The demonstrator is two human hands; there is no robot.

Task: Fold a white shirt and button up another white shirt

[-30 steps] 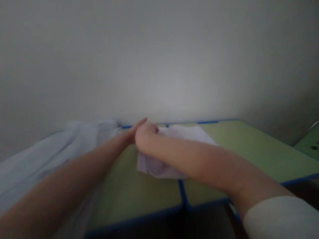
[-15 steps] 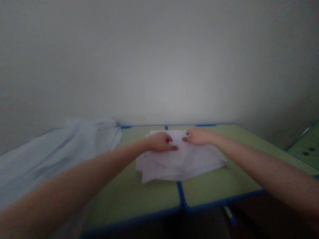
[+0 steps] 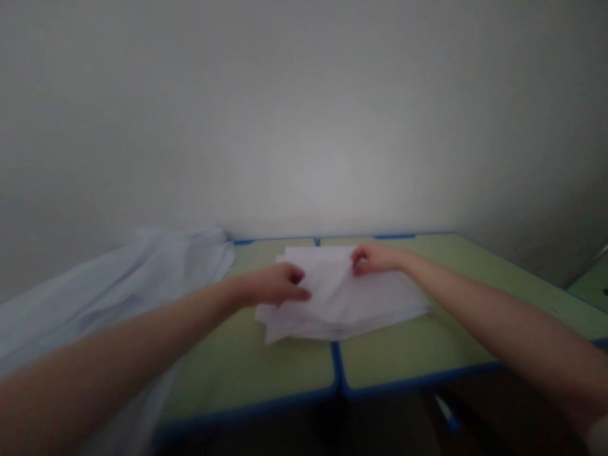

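A folded white cloth [image 3: 346, 304] lies across the seam of two green tables with blue edges [image 3: 266, 373]. My left hand [image 3: 278, 286] rests on the cloth's left side, fingers curled and pinching its top layer. My right hand [image 3: 373, 258] pinches the same layer near the far edge, a little right of the middle. Between the two hands the top layer is lifted slightly.
A loose heap of pale bluish-white fabric [image 3: 118, 285] covers the left table and hangs over its near edge. A plain grey wall stands right behind the tables. Another green tabletop corner [image 3: 591, 285] shows at the far right.
A second ago my arms were crossed over the cloth. They uncrossed, and now my left hand has drawn toward me and left while both hands grip the top layer.
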